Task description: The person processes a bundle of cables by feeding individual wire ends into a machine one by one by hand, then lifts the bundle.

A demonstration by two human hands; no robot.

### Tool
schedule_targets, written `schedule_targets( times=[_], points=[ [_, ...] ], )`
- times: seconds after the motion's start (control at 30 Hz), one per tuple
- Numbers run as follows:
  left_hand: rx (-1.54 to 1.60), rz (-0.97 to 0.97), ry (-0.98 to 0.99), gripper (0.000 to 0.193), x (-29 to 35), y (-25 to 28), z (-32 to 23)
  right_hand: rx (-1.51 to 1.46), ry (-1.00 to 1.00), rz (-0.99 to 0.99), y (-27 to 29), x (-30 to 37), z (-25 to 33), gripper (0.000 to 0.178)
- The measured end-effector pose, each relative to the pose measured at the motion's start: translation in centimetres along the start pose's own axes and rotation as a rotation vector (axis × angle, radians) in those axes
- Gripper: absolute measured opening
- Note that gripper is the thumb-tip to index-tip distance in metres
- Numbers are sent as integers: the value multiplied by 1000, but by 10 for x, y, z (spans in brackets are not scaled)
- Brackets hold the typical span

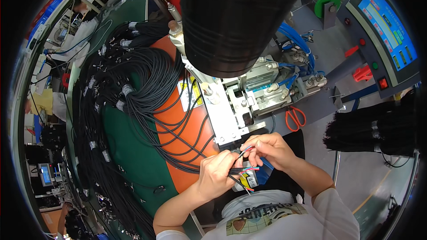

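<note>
My left hand is closed around the ends of several black cables, whose stripped tips fan out past its fingers. Thin coloured wires, red, green and blue among them, stick out of the black jackets. With thumb and fingers pinched, my right hand grips the coloured wires of one cable just in front of the machine. Directly ahead of both hands stands the metal wire-processing machine, with a bright light on its white plate. My fingertips hide part of the pinched wires.
A large black cylinder hangs over the machine. Coiled black cables cover the orange and green bench at left. Red-handled scissors lie right of the machine. A touch screen stands at far right, above a hanging black cable bundle.
</note>
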State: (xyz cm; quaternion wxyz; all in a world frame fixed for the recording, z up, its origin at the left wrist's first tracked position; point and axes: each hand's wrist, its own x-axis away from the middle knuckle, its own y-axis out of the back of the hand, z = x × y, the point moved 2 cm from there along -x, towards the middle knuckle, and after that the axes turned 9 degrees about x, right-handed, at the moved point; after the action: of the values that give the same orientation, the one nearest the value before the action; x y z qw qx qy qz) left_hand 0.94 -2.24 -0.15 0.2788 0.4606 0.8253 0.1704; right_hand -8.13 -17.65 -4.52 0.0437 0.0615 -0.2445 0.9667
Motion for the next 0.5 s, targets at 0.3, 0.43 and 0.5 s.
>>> schedule_targets(
  times=[0.3, 0.43, 0.5],
  points=[
    [-7, -33, -10, 10, 0, -1, -1, 164, 13, -25, -6, 3, 6, 21],
    [-100, -4, -98, 11, 1, 0, -6, 425, 180, -105, -8, 3, 8, 12],
    [-221, 38, -148, 14, 3, -1, -8, 754, 314, -168, -11, 4, 14, 8]
  ],
)
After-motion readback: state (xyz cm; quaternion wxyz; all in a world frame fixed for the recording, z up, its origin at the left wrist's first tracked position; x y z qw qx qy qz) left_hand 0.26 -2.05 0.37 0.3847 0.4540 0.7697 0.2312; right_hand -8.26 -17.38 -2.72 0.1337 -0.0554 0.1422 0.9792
